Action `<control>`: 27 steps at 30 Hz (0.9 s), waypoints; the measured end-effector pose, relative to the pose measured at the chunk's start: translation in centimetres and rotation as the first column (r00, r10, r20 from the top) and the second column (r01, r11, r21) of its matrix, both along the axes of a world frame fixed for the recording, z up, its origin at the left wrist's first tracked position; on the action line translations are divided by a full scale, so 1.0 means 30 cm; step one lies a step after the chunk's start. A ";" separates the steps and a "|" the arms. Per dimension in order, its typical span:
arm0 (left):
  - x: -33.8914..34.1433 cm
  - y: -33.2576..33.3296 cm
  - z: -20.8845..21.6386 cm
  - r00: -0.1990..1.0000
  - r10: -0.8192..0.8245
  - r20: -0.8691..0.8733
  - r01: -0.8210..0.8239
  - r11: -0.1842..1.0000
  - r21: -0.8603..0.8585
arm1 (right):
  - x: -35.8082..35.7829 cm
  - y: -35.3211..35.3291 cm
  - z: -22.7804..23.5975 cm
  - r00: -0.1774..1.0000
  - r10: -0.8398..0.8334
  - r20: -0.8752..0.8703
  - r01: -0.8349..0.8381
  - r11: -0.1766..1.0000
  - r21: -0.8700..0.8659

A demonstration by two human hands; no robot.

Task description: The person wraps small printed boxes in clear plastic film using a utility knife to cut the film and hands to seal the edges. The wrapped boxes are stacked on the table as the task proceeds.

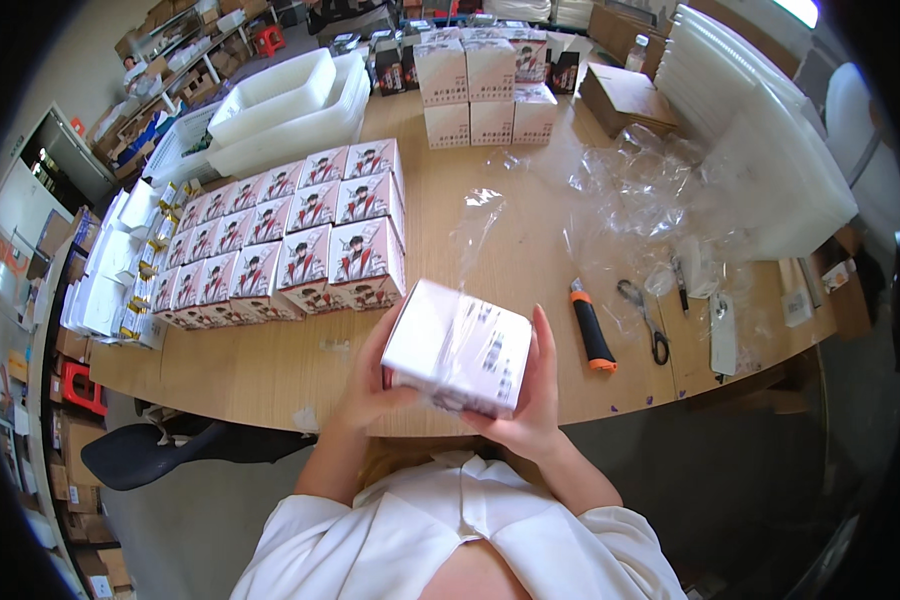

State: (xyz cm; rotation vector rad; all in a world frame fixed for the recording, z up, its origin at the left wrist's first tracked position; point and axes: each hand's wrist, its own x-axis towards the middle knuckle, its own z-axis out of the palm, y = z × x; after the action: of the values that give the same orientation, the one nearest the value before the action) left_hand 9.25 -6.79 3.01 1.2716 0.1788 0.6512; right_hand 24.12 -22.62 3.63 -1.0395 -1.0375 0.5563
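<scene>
Both hands grip one small white box point(458, 347) just below the middle of the frame, over the near edge of the wooden table point(270, 365): the left hand point(365, 385) curls under its left end, the right hand point(530, 400) is cupped around its right side with fingers lying up along the edge. Clear film looks wrapped around the box, and that slick skin is the likely trouble, since a loosened grip could let it slide out and drop off the table edge. Left of the hands, rows of printed boxes point(280, 245) stand tightly packed; a stray elbow could topple them. Right of centre lie a utility knife point(592, 327) and scissors point(645, 318), with crumpled plastic film point(630, 190) above them that could hide a blade from a reaching hand
</scene>
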 end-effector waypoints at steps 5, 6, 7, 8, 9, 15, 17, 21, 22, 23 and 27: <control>-0.018 0.042 0.028 0.969 -0.218 0.115 0.218 0.976 0.014 | 0.050 -0.007 0.011 0.891 -0.165 0.423 0.074 0.972 0.224; -0.014 0.044 0.042 0.973 -0.212 0.092 0.215 0.976 -0.020 | 0.053 -0.003 0.019 0.821 -0.230 0.522 0.099 0.959 0.266; -0.012 0.044 0.057 0.976 -0.206 0.069 0.210 0.976 -0.055 | 0.050 -0.001 0.015 0.817 -0.254 0.519 0.118 0.952 0.281; -0.011 0.038 0.077 0.981 -0.195 0.004 0.195 0.980 -0.034 | 0.053 -0.002 0.011 0.818 -0.242 0.522 0.109 0.956 0.273; -0.006 0.031 0.102 0.981 -0.187 -0.060 0.186 0.982 -0.013 | 0.056 -0.005 0.009 0.817 -0.235 0.526 0.105 0.958 0.265; 0.003 -0.002 0.146 0.989 -0.062 -0.131 0.046 0.992 -0.116 | 0.065 -0.006 -0.035 0.854 -0.165 0.494 0.070 0.976 0.205; 0.001 -0.003 0.149 0.993 -0.037 -0.113 0.022 0.991 -0.130 | 0.065 -0.008 -0.036 0.843 -0.170 0.511 0.071 0.976 0.207; -0.003 0.008 0.141 0.995 -0.044 -0.092 0.033 0.993 -0.115 | 0.043 -0.013 -0.048 0.846 -0.217 0.488 0.115 0.966 0.231; -0.003 0.011 0.136 0.996 -0.045 -0.083 0.036 0.993 -0.112 | 0.038 -0.015 -0.052 0.846 -0.231 0.480 0.128 0.963 0.238; -0.006 0.012 0.134 0.995 -0.053 -0.082 0.043 0.991 -0.124 | 0.030 -0.015 -0.047 0.842 -0.247 0.479 0.142 0.959 0.244; -0.012 0.011 0.146 0.994 -0.090 -0.061 0.081 0.987 -0.137 | 0.024 -0.040 -0.054 0.854 -0.230 0.467 0.162 0.970 0.180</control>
State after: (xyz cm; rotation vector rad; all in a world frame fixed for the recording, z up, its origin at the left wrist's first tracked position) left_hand 8.89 -6.45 7.38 1.1656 0.2185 0.5152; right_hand 24.83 -23.80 2.01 -1.1779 -1.3672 0.0459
